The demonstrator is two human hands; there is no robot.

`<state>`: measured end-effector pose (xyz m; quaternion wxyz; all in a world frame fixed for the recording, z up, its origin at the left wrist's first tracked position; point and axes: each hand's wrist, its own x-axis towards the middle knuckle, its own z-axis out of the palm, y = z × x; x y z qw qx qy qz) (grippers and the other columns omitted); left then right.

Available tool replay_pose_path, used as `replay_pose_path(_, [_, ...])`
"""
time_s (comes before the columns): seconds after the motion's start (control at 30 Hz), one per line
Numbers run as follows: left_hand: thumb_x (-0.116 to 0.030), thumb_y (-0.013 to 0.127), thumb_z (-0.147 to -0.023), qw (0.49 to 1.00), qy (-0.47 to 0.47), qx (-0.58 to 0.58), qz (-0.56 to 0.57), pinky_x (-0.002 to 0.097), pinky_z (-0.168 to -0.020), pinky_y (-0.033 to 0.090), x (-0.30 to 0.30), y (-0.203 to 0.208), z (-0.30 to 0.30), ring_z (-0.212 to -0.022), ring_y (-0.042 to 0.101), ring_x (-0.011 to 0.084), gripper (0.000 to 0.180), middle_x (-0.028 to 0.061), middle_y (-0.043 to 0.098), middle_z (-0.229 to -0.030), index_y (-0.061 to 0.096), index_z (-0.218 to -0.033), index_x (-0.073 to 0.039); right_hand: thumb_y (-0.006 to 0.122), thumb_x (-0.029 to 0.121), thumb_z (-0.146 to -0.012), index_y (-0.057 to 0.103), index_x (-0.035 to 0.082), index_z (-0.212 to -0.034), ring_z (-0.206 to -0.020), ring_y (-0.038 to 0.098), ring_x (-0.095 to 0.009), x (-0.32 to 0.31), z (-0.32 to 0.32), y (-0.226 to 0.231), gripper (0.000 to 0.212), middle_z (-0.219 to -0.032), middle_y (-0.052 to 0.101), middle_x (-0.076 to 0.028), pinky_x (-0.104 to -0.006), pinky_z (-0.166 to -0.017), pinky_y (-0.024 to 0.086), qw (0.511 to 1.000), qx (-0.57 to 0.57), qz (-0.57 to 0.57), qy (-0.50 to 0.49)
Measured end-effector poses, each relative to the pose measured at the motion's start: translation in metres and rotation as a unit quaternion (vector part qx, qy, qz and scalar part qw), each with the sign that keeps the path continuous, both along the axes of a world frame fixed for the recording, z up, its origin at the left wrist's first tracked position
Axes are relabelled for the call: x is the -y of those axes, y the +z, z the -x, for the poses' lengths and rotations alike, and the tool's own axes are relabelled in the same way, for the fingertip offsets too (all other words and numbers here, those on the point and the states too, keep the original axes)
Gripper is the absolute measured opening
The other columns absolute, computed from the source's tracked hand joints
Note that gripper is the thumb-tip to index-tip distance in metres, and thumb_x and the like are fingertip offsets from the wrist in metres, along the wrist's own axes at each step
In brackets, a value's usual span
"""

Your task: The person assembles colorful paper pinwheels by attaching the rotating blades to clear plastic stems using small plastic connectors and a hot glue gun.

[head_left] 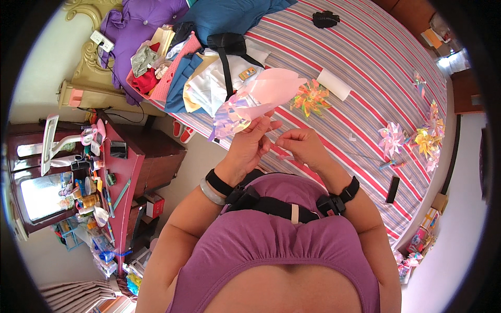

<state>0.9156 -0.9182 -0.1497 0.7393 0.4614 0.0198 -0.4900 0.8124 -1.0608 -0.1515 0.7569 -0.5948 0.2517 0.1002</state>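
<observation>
My left hand (247,144) is closed on a pink and iridescent pinwheel (276,86). Its broad, pale pink petal points up and to the right, and its shiny, see-through part (232,116) hangs to the left. Just right of it, my right hand (305,147) has thumb and forefinger pinched together. Whatever lies between those fingertips is too small to make out. Beyond my hands, a yellow-orange iridescent pinwheel (310,98) lies on the bed beside a white roll (334,84).
The striped bed (360,125) carries several more pinwheels (391,140) at the right, a black oblong object (393,189) and a black cloth item (325,20). A pink basket of clothes (172,78) is at the far left. A cluttered red dressing table (128,177) stands left.
</observation>
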Motion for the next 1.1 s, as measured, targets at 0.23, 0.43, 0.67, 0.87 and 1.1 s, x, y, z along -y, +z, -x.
replay_pose_path(0.23, [-0.026,0.053,-0.092,1.000,0.004,0.004,0.014,0.0158,-0.043,0.033,0.001,0.002,0.001,-0.047,0.043,0.0037,0.032,0.0082,0.062,-0.107,0.054,-0.121,-0.011,0.059,0.014,-0.080,0.066,0.003,-0.079,-0.040,0.037,-0.003,0.002,0.002,-0.010,0.013,-0.054,0.048,0.005,-0.0198,-0.037,0.026,0.995,0.009,-0.093,-0.021])
replay_pose_path(0.43, [-0.023,0.054,-0.093,1.000,-0.006,-0.015,0.008,0.0155,-0.040,0.035,0.002,0.001,0.001,-0.047,0.048,0.0053,0.033,0.0083,0.062,-0.106,0.052,-0.122,-0.009,0.058,0.011,-0.081,0.065,0.003,-0.081,-0.042,0.037,-0.002,0.001,0.002,-0.001,0.011,-0.058,0.052,0.003,-0.0184,-0.038,0.027,0.998,0.042,-0.044,0.023])
replay_pose_path(0.67, [-0.023,0.056,-0.091,0.999,-0.049,-0.021,-0.001,0.0166,-0.042,0.034,0.001,-0.003,0.002,-0.048,0.048,0.0052,0.031,0.0061,0.063,-0.103,0.054,-0.118,-0.008,0.057,0.013,-0.085,0.065,0.005,-0.083,-0.046,0.037,-0.002,0.002,0.004,0.000,0.012,-0.063,0.053,0.005,-0.0182,-0.043,0.029,0.994,0.083,-0.071,0.030])
replay_pose_path(0.87, [-0.021,0.056,-0.091,0.996,-0.085,-0.025,-0.034,0.0166,-0.045,0.036,0.002,-0.003,0.004,-0.054,0.049,0.0040,0.027,0.0040,0.064,-0.099,0.056,-0.114,-0.007,0.058,0.018,-0.088,0.063,0.003,-0.087,-0.047,0.037,-0.002,0.001,0.002,-0.012,0.016,-0.063,0.051,0.005,-0.0185,-0.042,0.030,0.988,0.094,-0.117,-0.022])
replay_pose_path(1.1, [-0.019,0.057,-0.091,1.000,-0.022,-0.018,-0.012,0.0164,-0.050,0.042,0.000,-0.012,0.000,-0.056,0.051,0.0053,0.027,0.0060,0.063,-0.101,0.055,-0.114,-0.006,0.062,0.016,-0.086,0.063,0.002,-0.088,-0.050,0.042,-0.002,0.006,0.002,-0.011,0.014,-0.066,0.055,0.003,-0.0185,-0.043,0.033,0.994,0.106,-0.027,-0.015])
